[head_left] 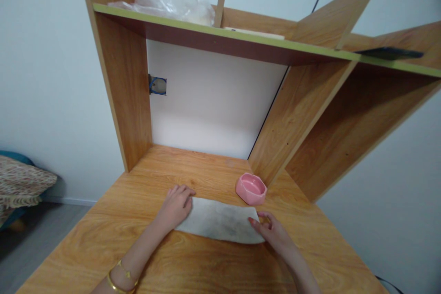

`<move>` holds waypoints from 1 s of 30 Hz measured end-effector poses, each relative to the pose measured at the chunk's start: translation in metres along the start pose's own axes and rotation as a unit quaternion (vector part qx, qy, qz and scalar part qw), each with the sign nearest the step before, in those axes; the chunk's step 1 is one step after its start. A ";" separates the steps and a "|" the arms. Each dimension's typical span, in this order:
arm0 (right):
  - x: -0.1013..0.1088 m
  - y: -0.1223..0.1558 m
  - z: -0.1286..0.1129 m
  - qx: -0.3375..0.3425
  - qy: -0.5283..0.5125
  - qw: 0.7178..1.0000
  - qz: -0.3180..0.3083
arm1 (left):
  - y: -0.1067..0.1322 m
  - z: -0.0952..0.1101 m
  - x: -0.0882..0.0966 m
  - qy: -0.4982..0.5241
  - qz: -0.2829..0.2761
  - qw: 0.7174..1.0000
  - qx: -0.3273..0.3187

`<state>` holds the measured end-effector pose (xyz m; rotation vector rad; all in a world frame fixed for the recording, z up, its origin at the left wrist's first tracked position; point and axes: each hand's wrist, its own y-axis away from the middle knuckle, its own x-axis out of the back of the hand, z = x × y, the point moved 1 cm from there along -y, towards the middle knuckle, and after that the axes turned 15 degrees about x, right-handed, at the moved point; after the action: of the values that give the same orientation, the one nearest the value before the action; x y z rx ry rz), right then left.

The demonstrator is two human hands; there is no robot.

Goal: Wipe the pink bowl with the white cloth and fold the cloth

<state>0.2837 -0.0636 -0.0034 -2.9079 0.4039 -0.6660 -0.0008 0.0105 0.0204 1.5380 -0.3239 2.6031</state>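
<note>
A grey-white cloth [220,220], folded into a long strip, lies flat on the wooden desk [103,239]. My left hand [175,204] rests on the cloth's left end with its fingers curled down onto it. My right hand [274,232] is at the cloth's right end, its fingers pinched on the edge. A small pink bowl [251,188] stands just behind the cloth's right part, apart from both hands.
Wooden uprights [127,87] and a shelf [220,32] rise behind the desk. A crumpled plastic bag [175,2] lies on the shelf and a dark flat object [389,53] sits at its right. A patterned cushion [20,183] is at the far left, by the floor.
</note>
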 end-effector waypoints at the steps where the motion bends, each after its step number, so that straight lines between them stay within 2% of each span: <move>1: 0.000 0.001 0.002 -0.009 0.006 1.000 -0.010 | -0.002 -0.003 0.003 0.000 0.012 1.000 0.016; 3: 0.000 0.003 0.004 -0.011 0.001 1.000 -0.010 | -0.004 -0.007 0.008 0.007 0.033 0.999 0.029; 5: 0.000 0.004 0.005 0.006 -0.013 1.000 0.007 | -0.003 -0.006 0.011 0.024 0.037 0.999 0.011; 8: -0.002 0.005 0.001 0.031 -0.035 0.999 0.007 | 0.002 0.004 0.011 0.041 0.004 0.997 -0.064; 13: -0.004 0.004 -0.011 0.011 -0.045 0.999 0.001 | 0.021 0.030 -0.005 0.032 -0.061 0.983 -0.173; 16: -0.005 0.001 -0.025 0.083 -0.026 0.996 0.021 | 0.029 0.039 -0.013 0.013 -0.081 0.980 -0.183; 19: -0.012 -0.004 -0.051 0.143 -0.022 0.989 0.029 | 0.030 0.040 -0.012 0.006 -0.085 0.980 -0.178; 22: -0.030 -0.008 -0.084 0.169 -0.051 0.984 -0.002 | 0.023 0.034 -0.005 0.012 -0.060 0.987 -0.149; 25: -0.060 -0.012 -0.110 0.206 -0.062 0.976 -0.030 | 0.011 0.020 0.006 0.020 0.014 0.997 -0.068; 30: -0.124 -0.016 -0.119 0.210 -0.024 0.973 -0.090 | -0.006 -0.009 0.022 0.102 0.139 0.982 0.072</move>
<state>0.1272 -0.0202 0.0555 -2.5643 -0.0129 -0.6146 -0.0182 0.0180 0.0358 1.3318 -0.3621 3.0315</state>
